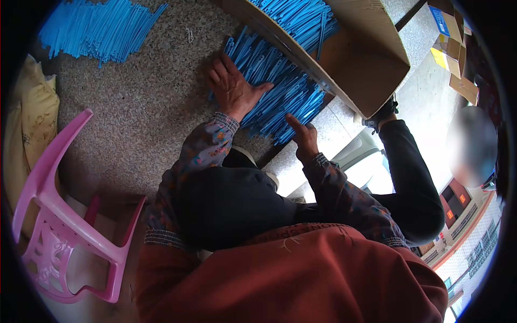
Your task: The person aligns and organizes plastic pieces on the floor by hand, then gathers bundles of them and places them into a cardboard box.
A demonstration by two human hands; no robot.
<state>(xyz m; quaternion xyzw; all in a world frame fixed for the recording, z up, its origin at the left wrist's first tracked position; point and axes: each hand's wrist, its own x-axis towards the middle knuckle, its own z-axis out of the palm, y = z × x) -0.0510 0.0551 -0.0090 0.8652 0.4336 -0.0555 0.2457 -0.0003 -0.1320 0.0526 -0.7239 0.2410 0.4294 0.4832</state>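
Long thin blue plastic strips (280, 91), with small holes at their ends, lie in a loose heap on the speckled floor just in front of me. My left hand (235, 90) rests at the heap's left edge, thumb and fingers spread against the strips. At the lower right side of the heap is my right hand (305, 139), its index finger stretched toward the strips and its other fingers partly curled. Neither hand visibly grips a strip. Beyond the heap, a tilted cardboard box (371, 59) holds more blue strips (301, 21).
Another pile of blue strips (102, 29) lies at upper left, near a small white clip-like piece (189, 35). A pink plastic chair (81, 226) and a yellowish sack (40, 107) stand left. Cartons (449, 43) and another person (474, 145) are at right.
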